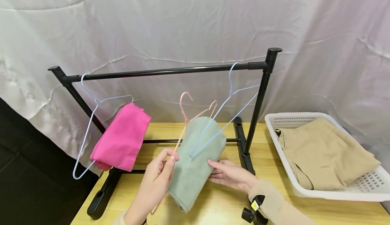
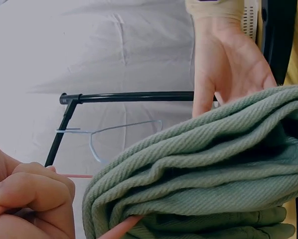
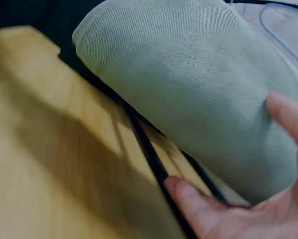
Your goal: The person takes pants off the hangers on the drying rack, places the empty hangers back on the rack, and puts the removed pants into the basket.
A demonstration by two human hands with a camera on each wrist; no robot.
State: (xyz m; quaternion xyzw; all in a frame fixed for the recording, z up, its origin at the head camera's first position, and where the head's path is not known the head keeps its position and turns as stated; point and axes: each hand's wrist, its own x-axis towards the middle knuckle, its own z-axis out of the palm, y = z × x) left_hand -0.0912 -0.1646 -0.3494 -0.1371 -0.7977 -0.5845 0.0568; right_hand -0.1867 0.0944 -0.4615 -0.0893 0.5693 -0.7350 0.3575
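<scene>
My left hand (image 1: 156, 176) grips a pink wire hanger (image 1: 185, 117) by its side, thumb against bent fingers. Folded over the hanger is a pale green twill garment (image 1: 192, 170); its layered edges (image 2: 189, 149) face the left wrist camera. At the garment's right side, my right hand (image 1: 230, 176) touches it with the thumb (image 3: 288, 114), while the other fingers stretch out below, apart from the cloth in the right wrist view. A blue hanger (image 1: 230, 93) with nothing on it hangs from the rack's right end, in front of the garment in the head view.
A black rack (image 1: 158, 72) stands on the wooden table (image 1: 274, 170). On its left hangs another blue hanger (image 1: 88, 130) carrying a folded pink cloth (image 1: 123, 137). To the right, a white basket (image 1: 292, 184) holds folded tan cloth (image 1: 326, 154). A pale curtain (image 1: 182, 25) hangs behind.
</scene>
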